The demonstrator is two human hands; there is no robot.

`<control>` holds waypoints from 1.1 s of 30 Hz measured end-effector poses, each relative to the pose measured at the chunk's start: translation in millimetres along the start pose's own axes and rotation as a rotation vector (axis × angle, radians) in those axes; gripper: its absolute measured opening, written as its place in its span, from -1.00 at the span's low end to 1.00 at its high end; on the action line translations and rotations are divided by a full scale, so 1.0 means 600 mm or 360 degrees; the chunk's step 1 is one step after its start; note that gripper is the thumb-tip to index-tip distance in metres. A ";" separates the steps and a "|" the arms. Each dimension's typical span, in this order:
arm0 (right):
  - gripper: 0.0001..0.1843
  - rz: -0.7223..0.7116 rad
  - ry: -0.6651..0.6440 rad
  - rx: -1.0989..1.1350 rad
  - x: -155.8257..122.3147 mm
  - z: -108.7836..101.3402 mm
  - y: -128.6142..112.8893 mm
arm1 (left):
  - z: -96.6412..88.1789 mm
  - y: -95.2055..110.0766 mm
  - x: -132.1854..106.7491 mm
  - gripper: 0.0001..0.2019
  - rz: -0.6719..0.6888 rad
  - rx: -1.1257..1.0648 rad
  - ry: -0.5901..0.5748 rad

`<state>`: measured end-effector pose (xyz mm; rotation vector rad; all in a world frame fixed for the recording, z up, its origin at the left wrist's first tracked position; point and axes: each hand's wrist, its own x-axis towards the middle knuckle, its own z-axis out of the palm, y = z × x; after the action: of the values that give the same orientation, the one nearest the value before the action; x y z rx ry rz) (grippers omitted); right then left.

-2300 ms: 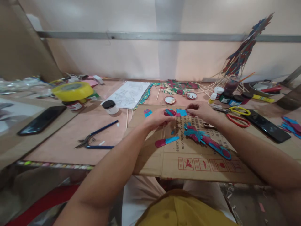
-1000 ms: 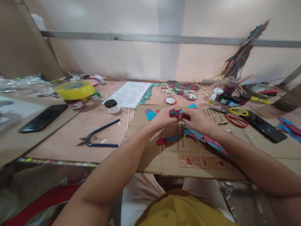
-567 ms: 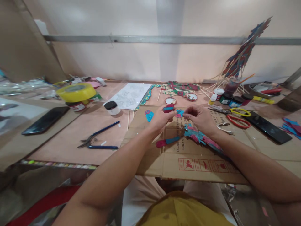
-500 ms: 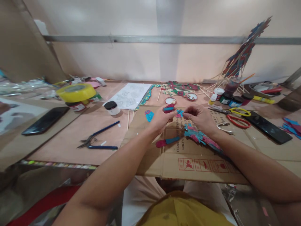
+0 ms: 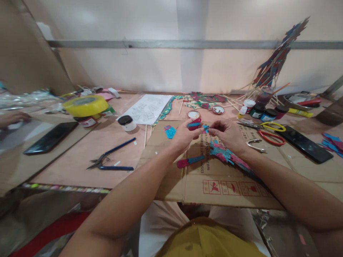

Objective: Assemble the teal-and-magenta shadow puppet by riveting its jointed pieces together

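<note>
My left hand (image 5: 187, 133) is closed on a painted piece (image 5: 194, 124) in pink and blue, its end showing above the fingers. Between both hands is a small blue painted end (image 5: 205, 129); whether it belongs to the same piece I cannot tell. My right hand (image 5: 224, 132) pinches at this blue end with thumb and fingertips. Under the right wrist lies a longer painted figure (image 5: 224, 154) in pink and blue. A painted strip (image 5: 190, 161) rests below the left hand, and a small blue-pink piece (image 5: 170, 131) lies to its left.
The cardboard sheet (image 5: 171, 189) lies under my hands. Blue-handled snips (image 5: 112, 157) and a white jar (image 5: 127, 123) are on the left. Scissors (image 5: 272, 132), pliers (image 5: 255, 145), a phone (image 5: 302, 144) and paint pots (image 5: 268, 116) stand right. Another person's hand (image 5: 16, 118) shows far left.
The small blue end between my hands has turned slightly. Another person's hand has come into view at the far left. My arms have hardly moved.
</note>
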<state>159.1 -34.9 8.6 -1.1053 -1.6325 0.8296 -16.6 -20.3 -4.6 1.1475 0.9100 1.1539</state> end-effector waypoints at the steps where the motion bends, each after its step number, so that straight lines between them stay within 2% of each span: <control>1: -0.81 -0.0007 0.0015 -0.0002 -0.001 0.001 0.000 | 0.001 0.000 -0.001 -0.74 0.0025 0.0024 0.0007; 8: -0.79 -0.0072 0.0105 -0.0083 -0.004 0.002 -0.002 | 0.005 0.004 -0.006 -0.79 0.0102 0.0072 0.0109; 12: -0.80 -0.0081 0.0126 -0.0098 -0.004 0.003 -0.002 | 0.004 0.005 -0.006 -0.82 0.0130 0.0092 0.0070; 18: -0.82 -0.0080 0.0150 -0.0077 -0.005 0.004 -0.002 | 0.001 0.004 -0.007 -0.82 0.0301 0.0248 -0.0015; 23: -0.81 -0.0108 0.0149 -0.0093 -0.005 0.002 -0.002 | 0.001 -0.001 -0.006 -0.75 0.0228 0.0216 -0.0043; 28: -0.79 -0.0157 0.0170 -0.0104 -0.005 0.000 0.000 | 0.004 -0.002 -0.005 -0.66 0.0124 0.0021 -0.0056; 33: -0.84 -0.0296 0.0295 -0.0167 -0.007 0.000 0.002 | 0.006 0.006 -0.008 -0.75 0.0045 -0.0285 -0.0179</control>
<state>159.9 -38.4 6.1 -1.0511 -1.6083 0.5108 -14.5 -25.7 -0.6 1.0704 0.6920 1.1570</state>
